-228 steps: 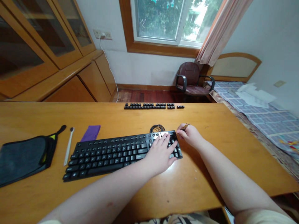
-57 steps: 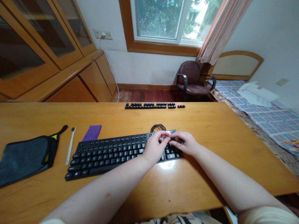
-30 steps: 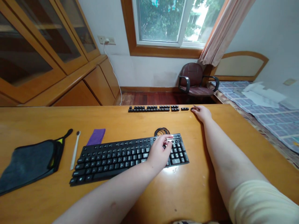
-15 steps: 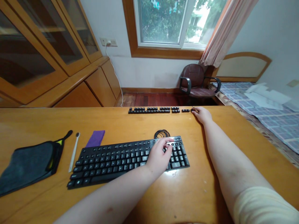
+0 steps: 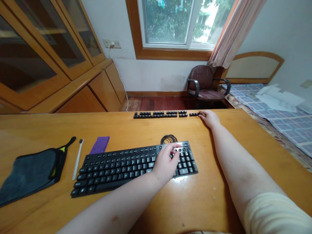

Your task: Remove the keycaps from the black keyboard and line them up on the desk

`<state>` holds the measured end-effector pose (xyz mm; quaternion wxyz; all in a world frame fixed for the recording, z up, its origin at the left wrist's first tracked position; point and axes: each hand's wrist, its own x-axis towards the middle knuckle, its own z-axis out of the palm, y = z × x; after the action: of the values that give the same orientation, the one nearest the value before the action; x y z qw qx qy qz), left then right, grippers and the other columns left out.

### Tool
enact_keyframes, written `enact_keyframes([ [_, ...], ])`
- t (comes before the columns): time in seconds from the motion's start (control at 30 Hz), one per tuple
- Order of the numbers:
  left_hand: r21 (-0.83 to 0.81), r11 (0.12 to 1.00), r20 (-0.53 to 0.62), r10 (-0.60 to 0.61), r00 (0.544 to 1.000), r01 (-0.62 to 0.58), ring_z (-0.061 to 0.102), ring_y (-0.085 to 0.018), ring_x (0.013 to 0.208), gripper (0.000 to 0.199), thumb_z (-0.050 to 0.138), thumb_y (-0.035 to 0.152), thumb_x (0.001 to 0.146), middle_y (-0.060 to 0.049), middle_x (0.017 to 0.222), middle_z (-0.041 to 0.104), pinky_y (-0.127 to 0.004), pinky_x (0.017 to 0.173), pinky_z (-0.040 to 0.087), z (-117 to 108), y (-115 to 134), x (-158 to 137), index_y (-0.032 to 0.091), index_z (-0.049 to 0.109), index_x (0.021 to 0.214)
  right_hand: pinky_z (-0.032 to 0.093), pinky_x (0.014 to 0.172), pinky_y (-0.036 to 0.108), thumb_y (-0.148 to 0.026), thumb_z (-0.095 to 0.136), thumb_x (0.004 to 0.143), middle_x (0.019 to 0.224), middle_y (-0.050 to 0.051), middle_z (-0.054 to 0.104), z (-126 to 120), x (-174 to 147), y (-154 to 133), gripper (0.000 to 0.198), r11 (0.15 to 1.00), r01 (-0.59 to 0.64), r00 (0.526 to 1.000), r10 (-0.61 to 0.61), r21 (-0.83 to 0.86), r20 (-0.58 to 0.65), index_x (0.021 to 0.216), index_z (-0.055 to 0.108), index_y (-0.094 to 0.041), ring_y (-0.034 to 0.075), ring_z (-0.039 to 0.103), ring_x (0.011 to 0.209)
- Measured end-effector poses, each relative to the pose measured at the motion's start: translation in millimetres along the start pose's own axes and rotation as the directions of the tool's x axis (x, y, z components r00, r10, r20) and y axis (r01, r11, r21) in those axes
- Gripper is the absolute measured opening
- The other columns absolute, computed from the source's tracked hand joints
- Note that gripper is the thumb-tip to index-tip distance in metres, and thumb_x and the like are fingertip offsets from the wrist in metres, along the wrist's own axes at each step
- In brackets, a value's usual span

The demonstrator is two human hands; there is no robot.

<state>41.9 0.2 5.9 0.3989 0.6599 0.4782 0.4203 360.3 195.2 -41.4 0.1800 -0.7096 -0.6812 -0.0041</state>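
My left hand (image 5: 167, 162) rests over the right part of a black keyboard (image 5: 117, 167), its fingers loosely bent and a gap showing between thumb and forefinger. Along the keyboard's top rows, several positions lack their keycaps. At the table's far edge, my right hand (image 5: 210, 119) has its fingertips closed on a small black keycap (image 5: 200, 113), at the right end of a short group of keycaps (image 5: 193, 114). Further left, more loose black keycaps (image 5: 156, 116) stand in two neat rows. The fingers partly hide the pinched keycap.
A coiled cable (image 5: 169, 139) lies behind the keyboard. To its left are a purple cloth (image 5: 99, 144), a white toothbrush (image 5: 78, 159) and a dark grey pouch (image 5: 31, 169) with a strap. Beyond the wooden table (image 5: 117, 130) stands a brown armchair (image 5: 202, 81).
My right hand has shifted slightly left, and the keycap at its fingertips now sits against the short group. My left hand has stayed over the keyboard.
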Motion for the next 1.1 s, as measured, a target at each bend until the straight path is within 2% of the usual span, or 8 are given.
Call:
enact_keyframes([
  [0.2,0.03,1.0,-0.003,0.002,1.0,-0.002,0.057,-0.014,0.08,0.022,0.049,0.012,0.081,-0.001,0.086,0.061,-0.028,0.078,0.045,0.3,-0.7,-0.1,0.021,0.062,0.097,0.043,0.073,0.031,-0.039,0.055,0.082,0.101,0.01,0.066,-0.7,-0.8,-1.6,0.035,1.0,0.008,1.0,-0.007,0.024,-0.01,0.108,0.066,-0.019,0.023,0.058,0.089],
  [0.33,0.057,0.998,0.01,0.016,1.0,-0.017,0.057,-0.015,0.079,0.022,0.049,0.012,0.081,0.0,0.082,0.06,-0.028,0.078,0.045,0.5,-2.2,0.3,0.021,0.061,0.098,0.043,0.08,0.032,-0.037,0.055,0.081,0.107,0.01,0.064,-1.4,-4.1,-2.0,0.039,0.994,0.037,0.996,-0.029,0.099,-0.088,0.115,0.062,-0.019,0.024,0.057,0.095],
  [0.5,0.104,0.984,0.095,0.133,0.987,-0.142,0.058,-0.016,0.086,0.022,0.049,0.011,0.081,-0.003,0.091,0.063,-0.03,0.083,0.045,-1.1,2.5,-2.1,0.02,0.061,0.097,0.042,0.081,0.035,-0.039,0.043,0.086,0.094,0.013,0.063,-12.2,-21.8,-5.9,0.035,0.99,-0.014,0.965,0.05,0.14,-0.259,0.094,0.067,-0.014,0.025,0.055,0.092],
  [0.6,0.179,0.938,0.255,0.248,0.935,-0.297,0.057,-0.019,0.096,0.022,0.05,0.014,0.082,-0.004,0.101,0.065,-0.034,0.088,0.043,-0.3,5.8,-6.5,0.021,0.061,0.1,0.042,0.081,0.036,-0.04,0.032,0.089,0.087,0.013,0.062,-19.9,-47.3,-16.7,0.041,0.981,-0.043,0.919,0.113,0.189,-0.377,0.085,0.065,-0.015,0.025,0.055,0.089],
  [0.7,0.271,0.846,0.45,0.31,0.838,-0.458,0.055,-0.021,0.106,0.026,0.052,0.019,0.082,-0.004,0.111,0.065,-0.039,0.096,0.039,3.5,6.0,-11.9,0.021,0.06,0.107,0.042,0.081,0.035,-0.041,0.02,0.092,0.088,0.012,0.06,-21.5,-85.6,-40.6,0.05,0.952,-0.032,0.865,0.179,0.304,-0.469,0.085,0.063,-0.016,0.023,0.056,0.09],
  [0.77,0.357,0.767,0.516,0.314,0.797,-0.533,0.047,-0.024,0.118,0.033,0.054,0.025,0.083,-0.006,0.123,0.059,-0.044,0.103,0.032,6.8,4.2,-15.1,0.021,0.056,0.115,0.044,0.078,0.034,-0.047,0.016,0.092,0.084,0.011,0.059,-20.2,-114.7,-63.3,0.056,0.912,0.005,0.866,0.202,0.411,-0.458,0.08,0.063,-0.016,0.022,0.057,0.086],
  [0.9,0.513,0.619,0.573,0.268,0.774,-0.595,0.028,-0.028,0.134,0.054,0.053,0.04,0.084,-0.012,0.143,0.037,-0.048,0.109,0.021,11.8,-2.2,-19.4,0.021,0.042,0.133,0.041,0.055,0.028,-0.056,0.014,0.091,0.06,0.004,0.053,-25.0,-161.2,-109.6,0.063,0.767,-0.005,0.919,0.257,0.642,-0.3,0.073,0.061,-0.018,0.017,0.053,0.058],
  [1.1,0.579,0.546,0.578,0.249,0.777,-0.606,0.017,-0.031,0.138,0.06,0.054,0.046,0.082,-0.015,0.15,0.021,-0.047,0.109,0.02,13.4,-7.8,-20.9,0.024,0.037,0.136,0.041,0.053,0.026,-0.057,0.03,0.089,0.054,0.0,0.05,-51.5,-171.8,-135.6,0.048,0.726,0.061,0.989,0.049,0.685,-0.139,0.071,0.054,-0.02,0.014,0.05,0.049],
])
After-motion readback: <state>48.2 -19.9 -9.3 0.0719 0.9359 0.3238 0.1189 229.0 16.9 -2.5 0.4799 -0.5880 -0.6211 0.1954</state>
